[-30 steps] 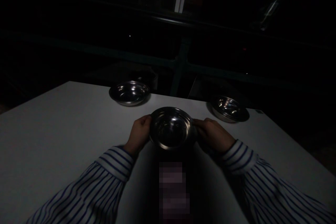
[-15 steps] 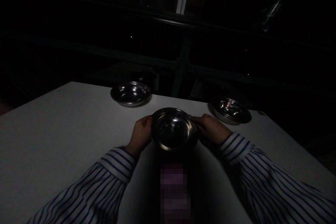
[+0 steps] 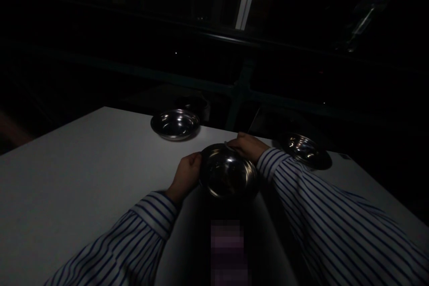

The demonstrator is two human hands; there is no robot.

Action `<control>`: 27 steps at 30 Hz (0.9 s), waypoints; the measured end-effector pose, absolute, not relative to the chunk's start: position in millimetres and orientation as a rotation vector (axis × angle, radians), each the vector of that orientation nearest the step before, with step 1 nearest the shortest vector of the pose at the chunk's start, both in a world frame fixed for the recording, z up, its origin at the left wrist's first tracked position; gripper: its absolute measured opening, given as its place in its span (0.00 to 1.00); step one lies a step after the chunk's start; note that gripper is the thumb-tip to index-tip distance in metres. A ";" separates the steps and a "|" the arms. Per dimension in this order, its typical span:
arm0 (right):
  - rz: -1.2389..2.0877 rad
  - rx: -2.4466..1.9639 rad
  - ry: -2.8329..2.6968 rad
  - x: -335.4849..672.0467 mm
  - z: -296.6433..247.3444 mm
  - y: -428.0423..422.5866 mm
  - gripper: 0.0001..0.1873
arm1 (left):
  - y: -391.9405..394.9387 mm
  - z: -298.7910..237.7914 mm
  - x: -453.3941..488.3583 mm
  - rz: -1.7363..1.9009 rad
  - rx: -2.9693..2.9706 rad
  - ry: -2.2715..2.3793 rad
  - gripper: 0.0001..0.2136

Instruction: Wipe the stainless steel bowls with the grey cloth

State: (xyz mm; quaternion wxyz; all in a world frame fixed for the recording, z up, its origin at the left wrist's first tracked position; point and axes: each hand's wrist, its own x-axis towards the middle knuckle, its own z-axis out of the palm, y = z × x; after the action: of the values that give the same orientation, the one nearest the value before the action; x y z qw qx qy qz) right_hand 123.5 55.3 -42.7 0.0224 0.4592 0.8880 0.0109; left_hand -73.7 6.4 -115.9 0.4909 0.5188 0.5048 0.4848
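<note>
A shiny steel bowl sits in the middle of the white table, close to me. My left hand grips its left rim with curled fingers. My right hand rests on the far rim of the same bowl, fingers bent over the edge; whether something small is pinched there I cannot make out. Both arms wear white sleeves with blue stripes. The scene is very dark.
Two more steel bowls stand along the far edge of the table, one at the back left and one at the back right. Beyond the table runs a dark frame with rails.
My right hand has slid from the bowl's right rim round to its far rim, and the forearm now crosses in front of the right bowl. The left hand keeps its hold.
</note>
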 end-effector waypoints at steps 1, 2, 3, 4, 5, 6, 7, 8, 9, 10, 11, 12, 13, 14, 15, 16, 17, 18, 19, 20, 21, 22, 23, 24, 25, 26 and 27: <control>0.036 1.391 2.767 117.0 -42.4 58.3 0.16 | 7.0 -116.5 -73.9 1.181 1.261 1.223 0.16; 0.037 1.357 2.783 109.7 -42.3 60.5 0.17 | 7.6 -117.3 -73.9 1.185 1.263 1.219 0.17; 0.036 1.319 2.797 101.8 -42.2 61.7 0.17 | 8.1 -118.2 -74.0 1.190 1.265 1.214 0.17; 0.035 1.281 2.811 93.2 -42.3 62.1 0.16 | 8.7 -119.3 -74.2 1.199 1.269 1.209 0.17; 0.032 1.242 2.825 84.2 -42.5 61.8 0.16 | 9.4 -120.6 -74.6 1.209 1.275 1.211 0.16; 0.027 1.200 2.838 75.3 -42.9 61.1 0.15 | 10.1 -121.9 -75.0 1.222 1.282 1.222 0.16; 0.018 1.159 2.848 66.9 -43.4 60.1 0.15 | 10.9 -123.2 -75.5 1.235 1.289 1.240 0.16; 0.008 1.122 2.855 59.8 -44.0 59.1 0.15 | 11.6 -124.4 -76.1 1.247 1.294 1.262 0.15; -0.002 1.091 2.860 54.5 -44.4 58.4 0.14 | 12.2 -125.4 -76.6 1.257 1.300 1.282 0.15; -0.011 1.073 2.861 51.5 -44.7 58.2 0.14 | 12.7 -126.0 -76.9 1.263 1.306 1.295 0.15; -0.016 1.067 2.858 51.0 -44.7 58.6 0.14 | 12.9 -126.3 -76.9 1.262 1.314 1.294 0.15; -0.015 1.081 2.852 53.2 -44.4 59.6 0.15 | 12.9 -126.2 -76.7 1.255 1.321 1.282 0.15; -0.010 1.112 2.841 58.1 -43.9 61.2 0.15 | 12.6 -125.8 -76.3 1.245 1.326 1.266 0.15; -0.002 1.152 2.825 65.3 -43.0 63.0 0.16 | 12.0 -125.1 -75.7 1.235 1.327 1.253 0.15; 0.005 1.197 2.804 74.5 -42.0 64.6 0.17 | 11.3 -124.2 -75.1 1.226 1.322 1.247 0.15; 0.010 1.240 2.779 85.1 -40.8 65.7 0.17 | 10.5 -123.2 -74.4 1.220 1.315 1.250 0.16; 0.008 1.274 2.753 96.7 -39.4 66.0 0.16 | 9.6 -122.2 -73.9 1.215 1.311 1.258 0.16; -0.002 1.296 2.726 108.4 -38.1 65.2 0.15 | 8.7 -121.1 -73.5 1.213 1.310 1.270 0.16; -0.014 1.314 2.703 119.7 -36.7 63.5 0.15 | 8.0 -120.1 -73.1 1.211 1.310 1.279 0.16; -0.029 1.324 2.687 129.9 -35.5 60.9 0.15 | 7.3 -119.1 -72.9 1.210 1.311 1.284 0.15; -0.042 1.329 2.677 138.4 -34.6 58.0 0.16 | 6.6 -118.1 -72.7 1.211 1.310 1.285 0.15; -0.052 1.334 2.671 144.7 -33.8 55.2 0.16 | 6.1 -117.3 -72.5 1.214 1.306 1.281 0.15; -0.057 1.338 2.667 148.6 -33.4 53.0 0.17 | 5.7 -116.6 -72.4 1.218 1.295 1.277 0.15; -0.056 1.342 2.664 149.8 -33.4 51.7 0.17 | 5.4 -116.2 -72.3 1.223 1.278 1.273 0.15; -0.049 1.348 2.661 148.6 -33.6 51.5 0.17 | 5.1 -115.9 -72.2 1.226 1.260 1.267 0.15; -0.038 1.352 2.657 145.0 -34.0 52.4 0.16 | 5.0 -115.9 -72.3 1.228 1.243 1.257 0.16; -0.023 1.354 2.655 139.5 -34.6 54.3 0.16 | 4.9 -116.1 -72.4 1.230 1.229 1.242 0.16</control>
State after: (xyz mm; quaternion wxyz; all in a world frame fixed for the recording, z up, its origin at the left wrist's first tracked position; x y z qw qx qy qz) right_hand 139.5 54.3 -34.6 0.0806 0.4528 0.8880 -0.0078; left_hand -72.4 4.9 -116.1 0.4813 0.5042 0.5095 0.5045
